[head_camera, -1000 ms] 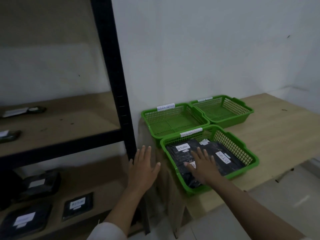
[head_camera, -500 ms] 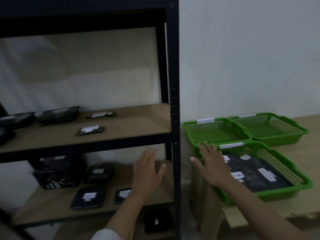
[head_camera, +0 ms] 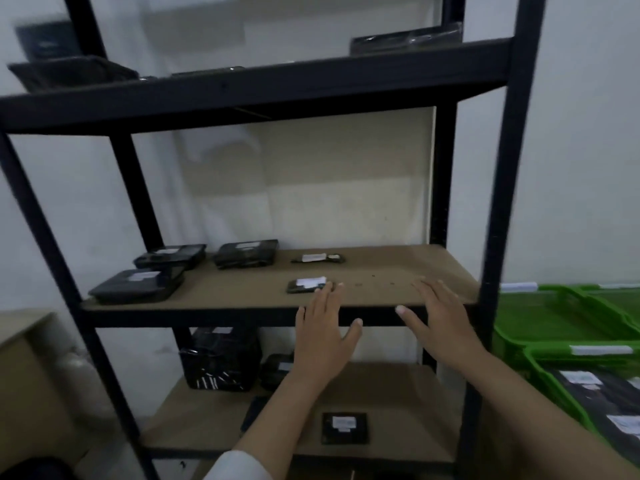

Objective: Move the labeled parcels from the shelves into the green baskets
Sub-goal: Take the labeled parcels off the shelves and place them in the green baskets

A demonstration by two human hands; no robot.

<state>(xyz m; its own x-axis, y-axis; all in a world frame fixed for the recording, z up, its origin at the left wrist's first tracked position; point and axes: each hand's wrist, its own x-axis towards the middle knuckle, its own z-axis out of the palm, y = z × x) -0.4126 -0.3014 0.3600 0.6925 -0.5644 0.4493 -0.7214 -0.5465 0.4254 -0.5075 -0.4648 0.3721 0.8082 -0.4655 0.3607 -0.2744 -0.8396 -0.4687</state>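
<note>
At the middle shelf (head_camera: pixel 398 271) of the black rack, both hands are raised with fingers straight and spread; neither holds anything. The left hand (head_camera: pixel 322 336) is in front of the shelf's front edge, its fingertips overlapping the near end of a small flat parcel (head_camera: pixel 306 285) with a white label; whether they touch it cannot be told. The right hand (head_camera: pixel 440 322) is to the right of that parcel, over bare board at the shelf's front edge.

Further parcels lie on the same shelf: a thin one (head_camera: pixel 318 258) behind the small parcel, and three bulkier black ones (head_camera: pixel 138 282) toward the shelf's left end. More sit on the shelf below, including a labelled square one (head_camera: pixel 344 427), and on the shelf above. The green baskets (head_camera: pixel 568 327) stand right of the rack, beyond its right post (head_camera: pixel 498 202); the nearest basket already holds labelled parcels (head_camera: pixel 602 400).

Assessment: a pick from the middle shelf appears to be starting.

Risks noted:
- The small parcel is thin and flat on the board; a shallow pinch could slide it backward instead of lifting it.
- It lies close to the front edge; a careless sweep could knock it off.
- The post stands between shelf and baskets; a carried parcel could strike it.
- Basket labels are unreadable, so wrong sorting is possible.
</note>
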